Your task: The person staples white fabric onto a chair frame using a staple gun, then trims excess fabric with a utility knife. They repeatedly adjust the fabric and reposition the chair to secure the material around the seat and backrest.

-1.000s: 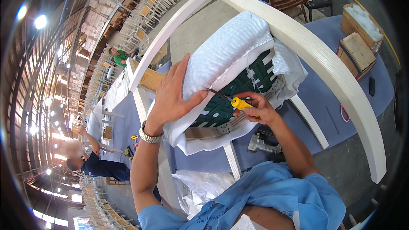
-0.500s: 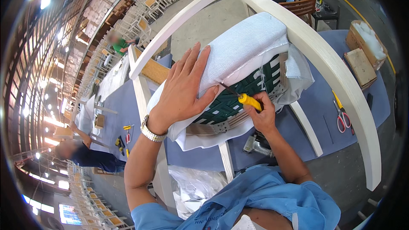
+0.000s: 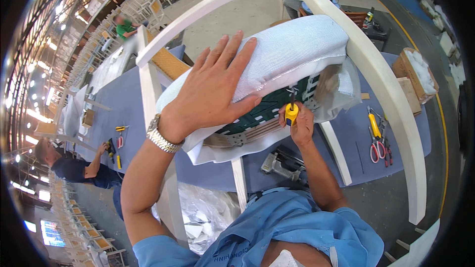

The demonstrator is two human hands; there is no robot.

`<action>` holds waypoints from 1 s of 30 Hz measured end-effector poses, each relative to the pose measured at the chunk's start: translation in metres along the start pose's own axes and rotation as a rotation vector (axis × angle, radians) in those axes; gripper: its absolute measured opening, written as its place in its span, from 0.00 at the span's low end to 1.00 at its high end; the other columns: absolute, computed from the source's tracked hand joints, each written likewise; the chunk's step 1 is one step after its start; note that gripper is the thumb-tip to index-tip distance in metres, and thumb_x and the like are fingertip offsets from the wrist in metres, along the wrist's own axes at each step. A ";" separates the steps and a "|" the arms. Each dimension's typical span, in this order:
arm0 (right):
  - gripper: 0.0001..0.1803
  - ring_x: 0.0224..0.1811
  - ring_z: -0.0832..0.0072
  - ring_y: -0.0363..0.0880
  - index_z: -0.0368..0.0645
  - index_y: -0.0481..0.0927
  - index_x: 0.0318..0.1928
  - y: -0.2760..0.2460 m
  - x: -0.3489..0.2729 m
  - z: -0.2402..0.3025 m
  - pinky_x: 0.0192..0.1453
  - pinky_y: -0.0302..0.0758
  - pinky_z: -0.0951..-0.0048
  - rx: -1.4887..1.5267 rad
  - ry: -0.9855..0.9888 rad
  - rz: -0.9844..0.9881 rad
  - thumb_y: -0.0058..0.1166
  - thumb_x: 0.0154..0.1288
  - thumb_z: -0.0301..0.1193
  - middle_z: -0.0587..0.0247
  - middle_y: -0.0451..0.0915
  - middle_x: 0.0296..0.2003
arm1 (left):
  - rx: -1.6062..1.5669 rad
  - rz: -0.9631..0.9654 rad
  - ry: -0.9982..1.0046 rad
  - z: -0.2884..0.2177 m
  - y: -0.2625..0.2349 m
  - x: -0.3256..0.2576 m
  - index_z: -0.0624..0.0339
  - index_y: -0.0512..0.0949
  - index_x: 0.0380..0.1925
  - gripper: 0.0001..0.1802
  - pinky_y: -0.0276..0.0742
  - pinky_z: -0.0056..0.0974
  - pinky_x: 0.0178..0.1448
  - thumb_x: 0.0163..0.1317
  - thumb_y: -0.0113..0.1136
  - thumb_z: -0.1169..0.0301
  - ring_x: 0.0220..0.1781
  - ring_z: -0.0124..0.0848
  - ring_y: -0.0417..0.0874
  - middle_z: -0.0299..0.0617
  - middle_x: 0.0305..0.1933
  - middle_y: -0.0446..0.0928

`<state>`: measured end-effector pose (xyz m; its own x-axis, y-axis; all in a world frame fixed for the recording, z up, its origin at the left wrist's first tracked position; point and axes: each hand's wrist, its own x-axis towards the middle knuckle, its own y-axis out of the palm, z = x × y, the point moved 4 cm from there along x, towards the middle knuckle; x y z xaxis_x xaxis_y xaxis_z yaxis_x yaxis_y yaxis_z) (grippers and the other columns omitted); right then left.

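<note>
Your right hand (image 3: 303, 125) is clamping its fingers around the yellow-handled tool (image 3: 291, 114), right of your left hand (image 3: 209, 89) (fingers apart on white fabric (image 3: 302, 42)), perhaps risking snagged green webbing (image 3: 271, 108) if the tool slips.

Fisheye view, from the head, looking down; close to the padded seat (image 3: 302, 42)

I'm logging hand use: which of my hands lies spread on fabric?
Your left hand, on the white fabric; the right hand grips a yellow-handled tool.
</note>
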<state>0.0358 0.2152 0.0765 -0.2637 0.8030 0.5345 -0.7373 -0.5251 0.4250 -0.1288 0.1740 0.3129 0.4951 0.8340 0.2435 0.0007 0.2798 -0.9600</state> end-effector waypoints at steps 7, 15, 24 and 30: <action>0.30 0.29 0.72 0.78 0.30 0.75 0.46 -0.076 -0.126 0.038 0.34 0.75 0.70 -0.092 0.097 -0.347 0.43 0.78 0.52 0.54 0.80 0.34 | -0.012 0.125 0.011 -0.035 -0.009 -0.020 0.62 0.53 0.77 0.55 0.47 0.54 0.82 0.58 0.66 0.45 0.82 0.54 0.51 0.59 0.81 0.51; 0.19 0.27 0.72 0.78 0.41 0.72 0.53 -0.231 -0.418 0.096 0.28 0.75 0.72 -0.171 0.141 -1.772 0.41 0.80 0.44 0.58 0.80 0.34 | 0.037 0.136 0.023 -0.034 -0.009 -0.030 0.56 0.58 0.76 0.52 0.63 0.56 0.78 0.59 0.65 0.40 0.79 0.55 0.59 0.57 0.80 0.54; 0.18 0.28 0.75 0.80 0.40 0.69 0.58 -0.227 -0.341 0.053 0.24 0.76 0.74 -0.598 0.506 -1.411 0.54 0.74 0.34 0.60 0.81 0.35 | -0.010 0.113 0.055 -0.045 -0.024 -0.033 0.64 0.59 0.74 0.49 0.57 0.52 0.80 0.61 0.64 0.45 0.78 0.58 0.59 0.60 0.79 0.55; 0.25 0.52 0.63 0.79 0.36 0.72 0.63 -0.230 -0.229 0.050 0.57 0.76 0.62 -1.517 0.158 -0.805 0.61 0.68 0.32 0.53 0.80 0.50 | -0.028 0.081 0.095 -0.062 -0.022 -0.042 0.73 0.69 0.63 0.43 0.57 0.53 0.80 0.56 0.68 0.50 0.78 0.60 0.59 0.68 0.76 0.56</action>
<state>0.2965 0.1376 -0.1075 0.4518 0.7763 0.4395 -0.5622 0.6303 -0.5353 -0.0958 0.1035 0.3149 0.5745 0.8042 0.1521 -0.0191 0.1990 -0.9798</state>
